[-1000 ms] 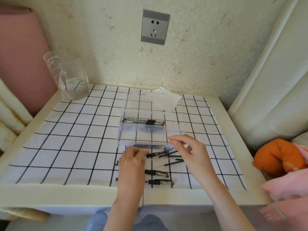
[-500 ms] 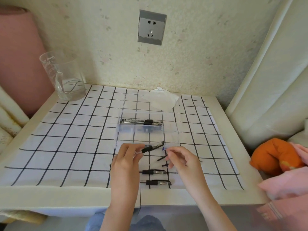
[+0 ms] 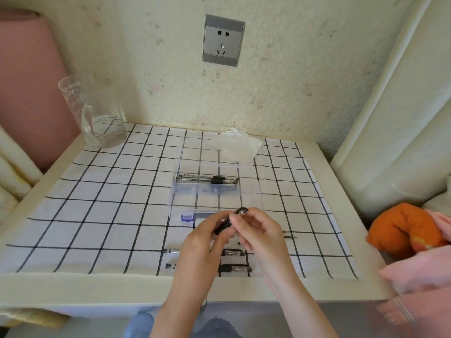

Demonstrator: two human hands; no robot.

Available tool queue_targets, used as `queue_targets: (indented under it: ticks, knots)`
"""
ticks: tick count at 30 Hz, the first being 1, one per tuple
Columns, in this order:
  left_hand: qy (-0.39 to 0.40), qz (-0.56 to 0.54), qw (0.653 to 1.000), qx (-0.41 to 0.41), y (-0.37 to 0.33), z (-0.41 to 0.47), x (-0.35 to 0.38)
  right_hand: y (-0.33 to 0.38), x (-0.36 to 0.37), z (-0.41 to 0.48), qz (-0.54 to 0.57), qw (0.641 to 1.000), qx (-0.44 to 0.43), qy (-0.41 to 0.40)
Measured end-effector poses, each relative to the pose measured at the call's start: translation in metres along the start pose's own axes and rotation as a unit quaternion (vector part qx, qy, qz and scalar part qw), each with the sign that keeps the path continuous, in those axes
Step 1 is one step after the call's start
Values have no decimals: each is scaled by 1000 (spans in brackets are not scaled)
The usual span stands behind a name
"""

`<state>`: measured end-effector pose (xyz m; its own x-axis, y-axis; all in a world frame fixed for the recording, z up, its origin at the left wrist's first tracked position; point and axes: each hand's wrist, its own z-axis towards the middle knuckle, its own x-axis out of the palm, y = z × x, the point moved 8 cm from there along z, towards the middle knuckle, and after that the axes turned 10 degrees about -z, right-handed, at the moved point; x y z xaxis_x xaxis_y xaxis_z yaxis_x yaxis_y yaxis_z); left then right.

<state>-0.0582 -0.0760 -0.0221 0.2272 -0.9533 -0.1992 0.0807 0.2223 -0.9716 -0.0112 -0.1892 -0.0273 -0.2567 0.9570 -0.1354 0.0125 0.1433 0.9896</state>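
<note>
Above the table's front, my left hand (image 3: 203, 242) and my right hand (image 3: 258, 231) both grip one black-capped pen (image 3: 230, 219), tilted up to the right. Just beyond them stands an open clear plastic box (image 3: 251, 191) with two pens (image 3: 207, 179) lying along its far side. Its lid with a blue clasp (image 3: 187, 217) lies at the box's near edge. Two more pens (image 3: 234, 268) lie near the front edge, partly hidden under my hands. A thin dark refill (image 3: 290, 236) lies to the right of my right hand.
A checked cloth (image 3: 109, 211) covers the white table. A glass measuring cup (image 3: 92, 113) with some water stands at the back left. A crumpled tissue (image 3: 236, 145) lies behind the box. An orange soft toy (image 3: 405, 230) and pink fabric (image 3: 424, 276) sit at the right edge.
My left hand lifted a pen off the cloth. My right hand left the loose refills, came in to meet it, and now both hold the pen together.
</note>
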Motion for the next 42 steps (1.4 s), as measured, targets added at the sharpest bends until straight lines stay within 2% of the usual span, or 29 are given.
queue_targets:
  ticks: [4, 11, 22, 30, 33, 36, 38, 42]
  knots:
    - [-20, 64, 997, 33, -4, -2, -4, 2, 2, 0, 59, 998, 6, 12]
    - [-35, 98, 994, 39, -6, -2, -9, 11, 4, 1, 13, 997, -38, 66]
    - [-50, 108, 993, 13, -6, -3, -11, 13, 3, 0, -55, 993, -82, 70]
    - [-49, 129, 990, 19, -9, -3, -11, 15, 2, 1, -44, 994, -63, 75]
    - [-41, 131, 990, 12, -4, -3, -10, 11, -4, 2, -30, 997, -45, 48]
    - [-54, 129, 990, 2, 1, -1, -15, 3, -28, 4, -15, 1000, -14, -22]
    - [-68, 90, 994, -13, 6, 0, -18, -6, -40, 3, -49, 998, 15, -28]
    - [-88, 38, 995, -32, 10, 1, -22, -20, -40, -7, -207, 978, 23, 30]
